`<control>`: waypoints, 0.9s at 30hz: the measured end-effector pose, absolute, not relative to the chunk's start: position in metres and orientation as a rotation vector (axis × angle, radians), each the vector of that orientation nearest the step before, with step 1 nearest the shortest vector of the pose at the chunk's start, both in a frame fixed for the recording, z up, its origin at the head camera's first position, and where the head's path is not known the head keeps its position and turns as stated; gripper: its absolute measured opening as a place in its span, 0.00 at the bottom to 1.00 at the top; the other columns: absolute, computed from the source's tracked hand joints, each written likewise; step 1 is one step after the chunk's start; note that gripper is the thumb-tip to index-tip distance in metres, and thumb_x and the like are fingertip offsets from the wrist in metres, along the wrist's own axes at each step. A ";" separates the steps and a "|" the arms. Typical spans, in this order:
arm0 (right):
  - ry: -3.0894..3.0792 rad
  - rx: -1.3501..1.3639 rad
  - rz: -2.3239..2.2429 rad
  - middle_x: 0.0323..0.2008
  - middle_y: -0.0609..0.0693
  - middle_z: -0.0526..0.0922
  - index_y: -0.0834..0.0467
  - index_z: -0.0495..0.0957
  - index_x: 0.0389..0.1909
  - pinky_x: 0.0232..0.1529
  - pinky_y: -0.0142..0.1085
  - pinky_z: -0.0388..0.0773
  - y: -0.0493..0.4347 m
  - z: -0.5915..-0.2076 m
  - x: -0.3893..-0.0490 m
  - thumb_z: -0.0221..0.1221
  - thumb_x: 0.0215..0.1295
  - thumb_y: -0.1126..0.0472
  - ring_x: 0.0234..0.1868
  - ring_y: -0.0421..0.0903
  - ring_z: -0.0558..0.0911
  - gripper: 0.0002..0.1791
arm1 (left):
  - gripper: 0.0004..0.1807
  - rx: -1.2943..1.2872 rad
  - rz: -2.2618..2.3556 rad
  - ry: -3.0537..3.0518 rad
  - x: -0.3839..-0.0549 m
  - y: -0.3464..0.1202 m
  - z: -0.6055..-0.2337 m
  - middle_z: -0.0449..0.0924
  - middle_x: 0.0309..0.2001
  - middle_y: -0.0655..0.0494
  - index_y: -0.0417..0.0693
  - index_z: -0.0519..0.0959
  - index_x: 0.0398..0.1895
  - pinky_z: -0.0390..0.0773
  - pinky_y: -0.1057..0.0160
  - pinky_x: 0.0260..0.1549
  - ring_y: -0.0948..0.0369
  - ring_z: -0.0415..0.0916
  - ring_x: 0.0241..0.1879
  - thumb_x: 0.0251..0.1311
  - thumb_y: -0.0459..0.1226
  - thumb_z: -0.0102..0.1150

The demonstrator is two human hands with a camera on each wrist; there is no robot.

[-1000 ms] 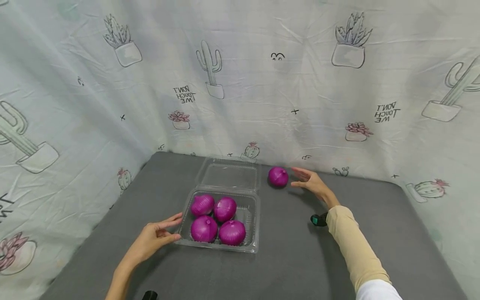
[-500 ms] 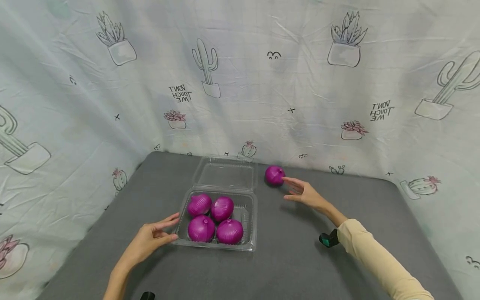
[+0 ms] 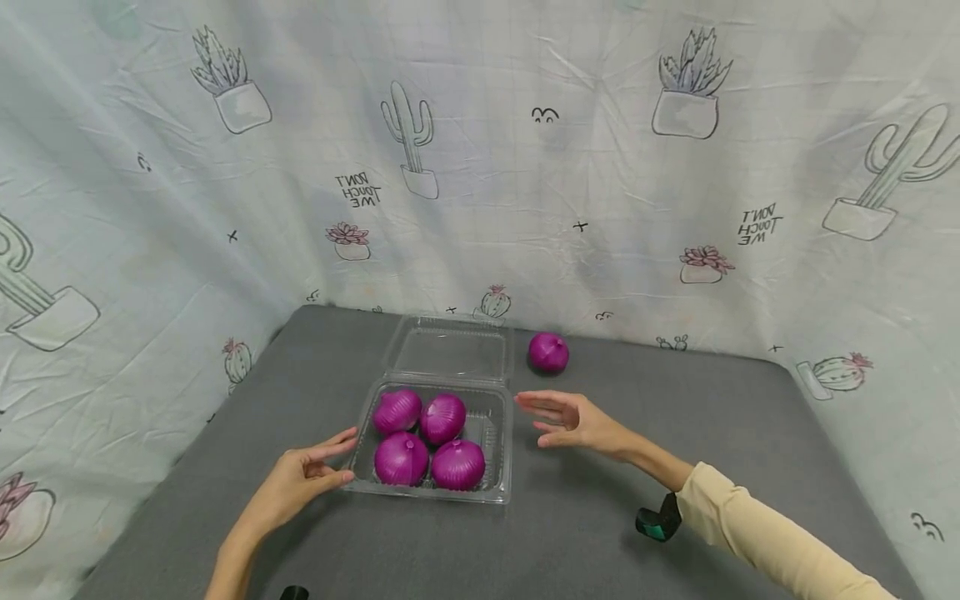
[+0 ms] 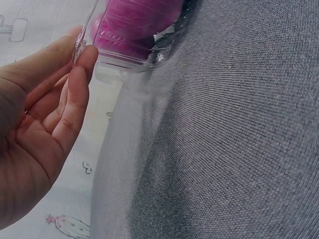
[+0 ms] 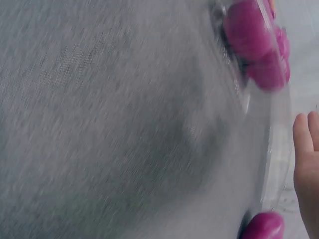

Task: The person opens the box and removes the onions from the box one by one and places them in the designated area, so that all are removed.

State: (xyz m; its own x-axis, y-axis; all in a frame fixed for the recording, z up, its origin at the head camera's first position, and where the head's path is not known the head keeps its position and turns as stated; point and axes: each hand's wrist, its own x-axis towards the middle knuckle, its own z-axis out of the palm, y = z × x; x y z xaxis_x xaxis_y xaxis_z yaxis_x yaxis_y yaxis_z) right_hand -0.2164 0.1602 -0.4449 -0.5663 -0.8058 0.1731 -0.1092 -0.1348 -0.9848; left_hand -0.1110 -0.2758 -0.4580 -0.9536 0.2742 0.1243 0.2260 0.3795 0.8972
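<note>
A clear plastic clamshell box (image 3: 497, 487) sits on the grey table with its lid (image 3: 450, 354) folded back. Several purple-red onions (image 3: 401, 458) are in its base, leaving bare room along the right side. The left hand (image 3: 288, 483) has its fingers and thumb spread along the left rim, their tips right at the edge; in the left wrist view the fingertips overlap the rim (image 4: 79, 47). Just off the box's right side, the right hand (image 3: 573, 423) is held over the table with fingers extended and nothing in them. Behind it, one loose onion (image 3: 549, 352) lies beside the lid.
A pale curtain (image 3: 480, 167) printed with cacti closes off the back and sides of the table (image 3: 712, 417). A black and green device (image 3: 658, 518) is worn at the right wrist; part of a black one (image 3: 295, 592) shows near the left wrist.
The right hand has drawn away from the loose onion, moving left and nearer toward the box. The left hand stays at the rim, and the onions keep their places.
</note>
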 end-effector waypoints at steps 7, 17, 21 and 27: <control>1.503 -1.073 -1.595 0.68 0.68 0.59 0.72 0.61 0.66 0.65 0.50 0.58 0.140 -0.436 -0.217 0.63 0.59 0.72 0.71 0.52 0.60 0.35 | 0.26 0.459 1.666 2.560 -0.110 -0.275 -0.456 0.65 0.64 0.35 0.29 0.74 0.58 0.78 0.64 0.29 0.55 0.81 0.26 0.57 0.33 0.66; 1.366 -1.085 -1.362 0.66 0.72 0.59 0.79 0.61 0.62 0.65 0.59 0.49 0.099 -0.434 -0.247 0.64 0.56 0.76 0.70 0.50 0.61 0.33 | 0.26 0.500 1.666 2.539 -0.110 -0.275 -0.459 0.64 0.64 0.33 0.29 0.73 0.59 0.79 0.62 0.30 0.55 0.81 0.25 0.58 0.33 0.65; 1.399 -1.089 -1.322 0.67 0.67 0.63 0.76 0.62 0.63 0.66 0.56 0.51 0.082 -0.436 -0.256 0.63 0.57 0.77 0.70 0.50 0.62 0.33 | 0.26 0.491 1.662 2.542 -0.110 -0.275 -0.458 0.64 0.64 0.34 0.30 0.73 0.59 0.79 0.62 0.30 0.55 0.81 0.25 0.58 0.33 0.65; 1.432 -1.054 -1.267 0.65 0.62 0.68 0.73 0.65 0.63 0.65 0.51 0.59 0.060 -0.435 -0.261 0.62 0.56 0.78 0.67 0.51 0.67 0.31 | 0.26 0.457 1.652 2.569 -0.110 -0.276 -0.457 0.66 0.63 0.35 0.31 0.74 0.58 0.79 0.62 0.28 0.54 0.80 0.24 0.57 0.34 0.66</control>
